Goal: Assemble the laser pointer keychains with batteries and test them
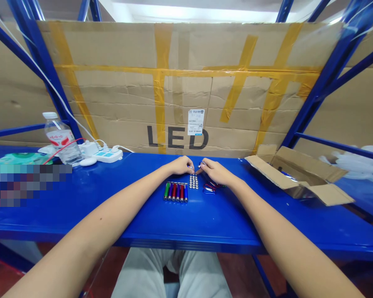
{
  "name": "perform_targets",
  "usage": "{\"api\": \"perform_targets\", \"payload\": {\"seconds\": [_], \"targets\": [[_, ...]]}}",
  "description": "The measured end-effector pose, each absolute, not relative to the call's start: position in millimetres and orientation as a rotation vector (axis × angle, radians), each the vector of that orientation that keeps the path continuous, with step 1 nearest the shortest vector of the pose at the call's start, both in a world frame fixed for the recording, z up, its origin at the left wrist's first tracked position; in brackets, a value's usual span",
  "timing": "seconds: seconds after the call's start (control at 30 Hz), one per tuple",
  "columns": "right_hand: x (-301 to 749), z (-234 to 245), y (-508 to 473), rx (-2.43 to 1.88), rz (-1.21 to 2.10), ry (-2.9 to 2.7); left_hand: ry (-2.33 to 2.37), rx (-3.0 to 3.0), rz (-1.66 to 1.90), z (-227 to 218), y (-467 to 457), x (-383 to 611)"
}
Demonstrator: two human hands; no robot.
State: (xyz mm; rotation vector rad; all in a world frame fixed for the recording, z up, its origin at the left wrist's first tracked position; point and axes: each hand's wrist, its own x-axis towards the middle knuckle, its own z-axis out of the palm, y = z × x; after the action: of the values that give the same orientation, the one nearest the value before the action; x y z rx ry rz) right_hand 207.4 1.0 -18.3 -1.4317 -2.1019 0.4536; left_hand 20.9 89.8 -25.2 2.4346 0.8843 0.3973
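Observation:
My left hand is above the far end of a block of small silver round pieces, which look like button cells. Its fingers are closed in a pinch, with a tiny shiny bit at the tips that is too small to name. Close beside it, my right hand is also pinched, on a small bluish-silver thing that I cannot make out. Left of the cells lies a neat row of several small metal flashlights in green, blue and red. Red and blue carabiner clips lie below my right hand, partly hidden by it.
An open cardboard box stands on the blue table at right. On the left are a water bottle, a white power strip with cables and a green packet. A large taped cardboard sheet closes off the back.

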Motion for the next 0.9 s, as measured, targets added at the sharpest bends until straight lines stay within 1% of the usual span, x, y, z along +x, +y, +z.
{"api": "perform_targets", "payload": {"seconds": [0.57, 0.7, 0.77, 0.9], "targets": [[208, -15, -1, -1.378, 0.421, -2.074, 0.880, 2.406, 0.378, -19, 85, 17], [214, -8, -4, -1.380, 0.375, -1.972, 1.066, 2.430, 0.497, -10, 82, 0], [218, -6, -4, -1.410, 0.352, -1.948, 1.280, 2.460, 0.503, -6, 77, -16], [224, -5, -4, -1.473, 0.336, -1.946, 1.517, 2.510, 0.277, 0, 64, -51]]}}
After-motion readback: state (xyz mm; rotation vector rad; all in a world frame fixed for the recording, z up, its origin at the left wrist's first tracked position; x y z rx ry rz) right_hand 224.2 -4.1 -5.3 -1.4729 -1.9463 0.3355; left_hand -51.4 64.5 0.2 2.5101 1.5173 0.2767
